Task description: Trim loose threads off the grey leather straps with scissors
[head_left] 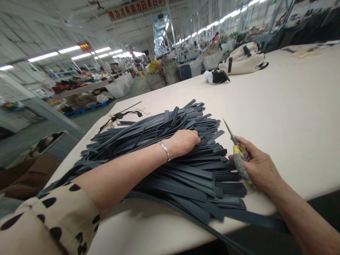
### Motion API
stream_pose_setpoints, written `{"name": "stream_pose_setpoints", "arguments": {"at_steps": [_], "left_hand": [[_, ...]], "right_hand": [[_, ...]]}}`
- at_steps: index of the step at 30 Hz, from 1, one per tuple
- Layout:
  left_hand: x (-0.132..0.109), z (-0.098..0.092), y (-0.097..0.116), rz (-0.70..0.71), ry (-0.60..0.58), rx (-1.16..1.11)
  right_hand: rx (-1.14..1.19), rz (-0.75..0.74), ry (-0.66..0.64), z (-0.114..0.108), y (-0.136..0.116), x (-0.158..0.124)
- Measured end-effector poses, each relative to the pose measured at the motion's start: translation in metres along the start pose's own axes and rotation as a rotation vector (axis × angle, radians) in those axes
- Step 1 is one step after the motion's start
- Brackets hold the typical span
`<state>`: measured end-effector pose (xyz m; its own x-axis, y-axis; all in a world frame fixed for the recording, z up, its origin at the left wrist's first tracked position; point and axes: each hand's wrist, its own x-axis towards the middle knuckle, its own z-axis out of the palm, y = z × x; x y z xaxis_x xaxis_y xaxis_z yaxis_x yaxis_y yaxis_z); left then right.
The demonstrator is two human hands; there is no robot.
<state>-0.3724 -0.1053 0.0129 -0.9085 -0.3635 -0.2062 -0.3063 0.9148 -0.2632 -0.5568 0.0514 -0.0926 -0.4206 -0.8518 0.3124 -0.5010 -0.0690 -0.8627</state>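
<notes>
A large pile of flat dark blue-grey straps (183,173) lies on the pale table, their squared ends mostly pointing right. My left hand (184,142), with a silver bracelet at the wrist, reaches across the middle of the pile. Its fingers are curled closed on straps near their ends; the fingertips are partly hidden. To the right of the pile, my right hand (256,161) is closed around scissors (240,159) with handles wrapped in yellow and grey. The scissor blades point up and away, apart from the straps.
The pale table (287,117) stretches to the right and back. Dark scraps (127,114) lie beyond the pile at left. A black-and-white bundle (216,76) and cream bags (243,60) sit at the far edge. Large sacks (171,72) stand behind the table.
</notes>
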Motion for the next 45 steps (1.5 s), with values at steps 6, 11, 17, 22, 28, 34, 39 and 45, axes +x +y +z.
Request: {"name": "stream_pose_setpoints", "arguments": {"at_steps": [6, 11, 17, 22, 28, 34, 39, 45], "left_hand": [[-0.001, -0.009, -0.001, -0.107, 0.092, -0.38], [-0.021, -0.033, -0.006, -0.351, 0.362, -1.067], [-0.044, -0.039, -0.002, -0.572, 0.542, -1.642], [-0.045, -0.023, 0.013, -0.544, 0.575, -1.669], [-0.042, -0.011, 0.022, -0.539, 0.583, -1.642], [-0.041, -0.011, 0.021, -0.526, 0.588, -1.674], [-0.042, -0.01, 0.019, -0.496, 0.61, -1.691], [-0.043, -0.012, 0.021, -0.492, 0.628, -1.691]], "right_hand": [[0.035, 0.063, 0.03, -0.001, 0.001, 0.001], [0.075, 0.059, 0.053, -0.001, 0.005, 0.0], [0.073, 0.033, 0.024, -0.002, -0.004, -0.012], [0.036, -0.136, -0.096, -0.008, -0.037, -0.03], [0.364, 0.122, -0.517, -0.02, -0.05, -0.051], [1.151, 0.476, -0.799, 0.007, -0.058, -0.072], [1.305, 0.486, -0.823, 0.033, -0.071, -0.069], [1.396, 0.48, -0.814, 0.045, -0.071, -0.062]]}}
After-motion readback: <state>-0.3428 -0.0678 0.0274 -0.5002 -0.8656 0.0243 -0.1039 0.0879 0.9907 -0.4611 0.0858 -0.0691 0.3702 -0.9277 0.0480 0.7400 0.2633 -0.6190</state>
